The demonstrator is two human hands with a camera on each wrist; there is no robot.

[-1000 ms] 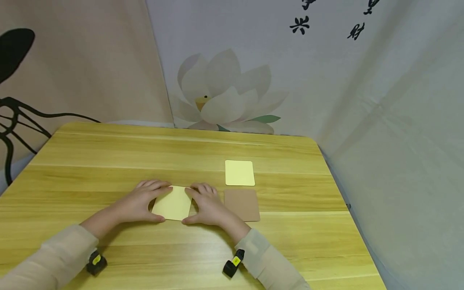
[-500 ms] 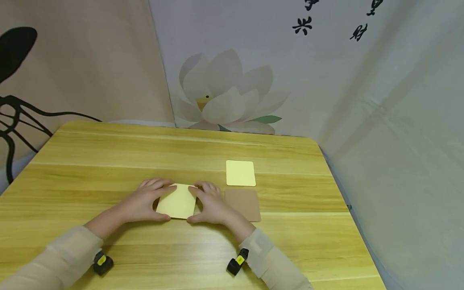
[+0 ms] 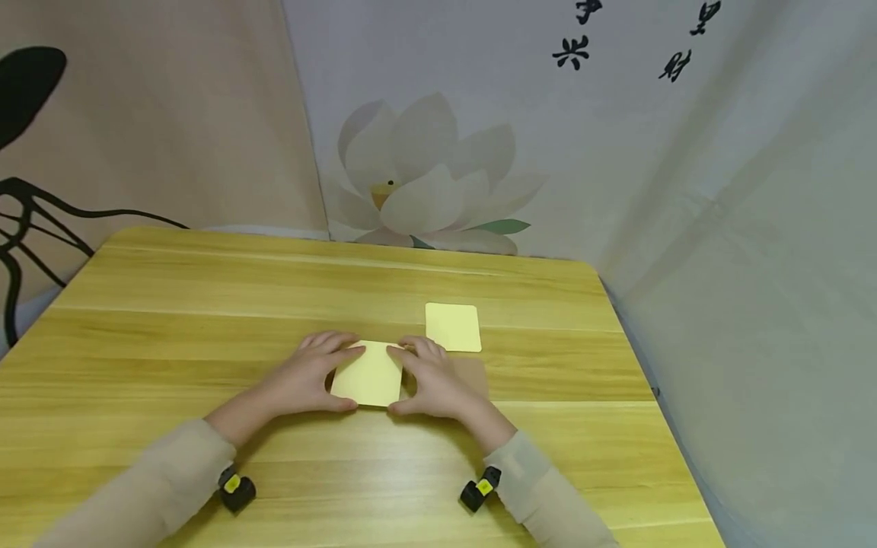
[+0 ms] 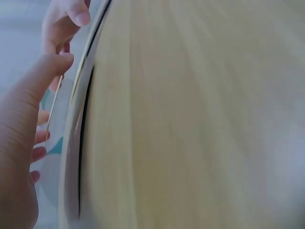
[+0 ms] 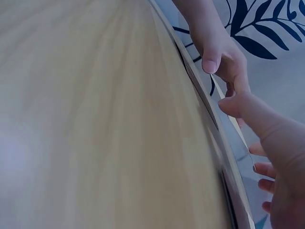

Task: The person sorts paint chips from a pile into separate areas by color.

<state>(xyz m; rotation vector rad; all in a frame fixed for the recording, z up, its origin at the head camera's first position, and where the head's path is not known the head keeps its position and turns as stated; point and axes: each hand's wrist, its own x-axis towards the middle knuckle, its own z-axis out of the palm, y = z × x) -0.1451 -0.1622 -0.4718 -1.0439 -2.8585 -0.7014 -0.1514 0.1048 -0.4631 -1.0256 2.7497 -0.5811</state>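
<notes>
Both hands hold a pale yellow square card [image 3: 368,374] between them, close over the wooden table [image 3: 205,281]. My left hand [image 3: 311,378] grips its left side, thumb at the near corner and fingers at the far one. On the opposite side my right hand [image 3: 435,380] grips it the same way. From the left wrist, the card's thin edge [image 4: 54,100] shows beyond the left thumb. A brown square card [image 3: 471,373] lies partly hidden behind the right hand. Just beyond it lies a second pale yellow card [image 3: 453,327].
Black wrist cameras [image 3: 237,491] hang under the sleeves. A black metal chair [image 3: 27,221] stands past the table's left corner. Behind the table hangs a pale curtain [image 3: 582,152] printed with a flower and black characters.
Both hands have moved right and slightly away from me, carrying the yellow card with them. The right hand now covers more of the brown card. The far yellow card lies where it was.
</notes>
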